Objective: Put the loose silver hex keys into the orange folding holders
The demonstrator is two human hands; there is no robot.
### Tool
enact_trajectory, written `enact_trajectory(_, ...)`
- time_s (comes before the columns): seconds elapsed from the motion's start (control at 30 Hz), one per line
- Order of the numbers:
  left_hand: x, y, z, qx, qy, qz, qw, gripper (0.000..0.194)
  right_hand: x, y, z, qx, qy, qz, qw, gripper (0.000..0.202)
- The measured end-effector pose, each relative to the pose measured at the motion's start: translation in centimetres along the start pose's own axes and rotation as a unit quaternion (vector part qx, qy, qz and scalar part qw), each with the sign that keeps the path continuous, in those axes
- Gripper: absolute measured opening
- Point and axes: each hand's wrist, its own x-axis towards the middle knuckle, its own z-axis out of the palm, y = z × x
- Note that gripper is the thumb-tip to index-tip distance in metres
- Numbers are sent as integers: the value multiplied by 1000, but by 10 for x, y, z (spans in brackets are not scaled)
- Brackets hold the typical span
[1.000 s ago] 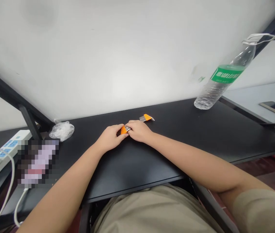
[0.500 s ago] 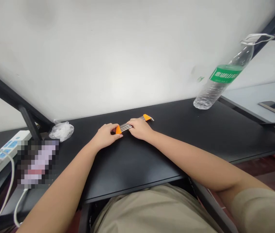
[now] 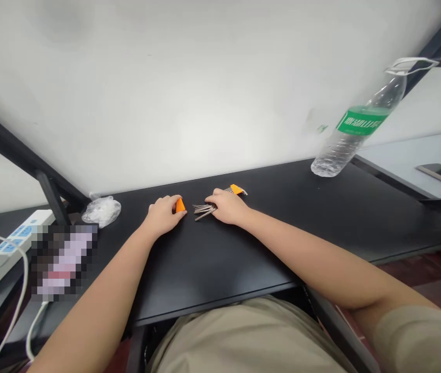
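Note:
Between the thumb and fingers of my left hand (image 3: 164, 216) is a small orange holder piece (image 3: 180, 205), apart from the metal rods. My right hand (image 3: 228, 206) is closed over several thin metal rods (image 3: 203, 210), whose left ends stick out loose and slightly fanned over the black table (image 3: 212, 264). Past the right hand's knuckles, a second orange piece (image 3: 236, 189) sits around the rods, with short bent ends beyond it. The middle of the rods is hidden under my right hand.
A clear bottle with a green label (image 3: 362, 122) stands at the back right. At the left are a crumpled plastic bag (image 3: 101, 211), a blurred-out phone-like object (image 3: 67, 259), a white power strip (image 3: 10, 248) and a white cable (image 3: 24, 280). A white wall (image 3: 189, 93) rises behind.
My left hand has moved left with its orange piece, which has come off the rod ends. The freed ends have spread apart. My right hand stays nearly in place.

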Motion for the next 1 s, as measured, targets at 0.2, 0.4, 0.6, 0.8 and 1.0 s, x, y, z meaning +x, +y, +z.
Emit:
enact_trajectory(0.2, 1, 1, 0, 53, -12, 6, 999, 36, 1, 6, -4, 29, -32, -2, 999, 33)
enact_trajectory(0.4, 2, -1, 4, 61, -8, 4, 998, 39, 1, 6, -16, 71, -67, 27, 995, 34)
enact_trajectory(0.6, 3, -5, 7, 62, -5, 6, 998, 40, -3, 5, -30, 83, -123, 7, 989, 40)
enact_trajectory(0.8, 3, -6, 9, 62, -2, 5, 998, 41, -9, 9, -40, 81, -147, -10, 986, 34)
enact_trajectory(1.0, 3, -6, 9, 67, -6, 6, 998, 42, -8, 10, -42, 44, -153, -3, 987, 14)
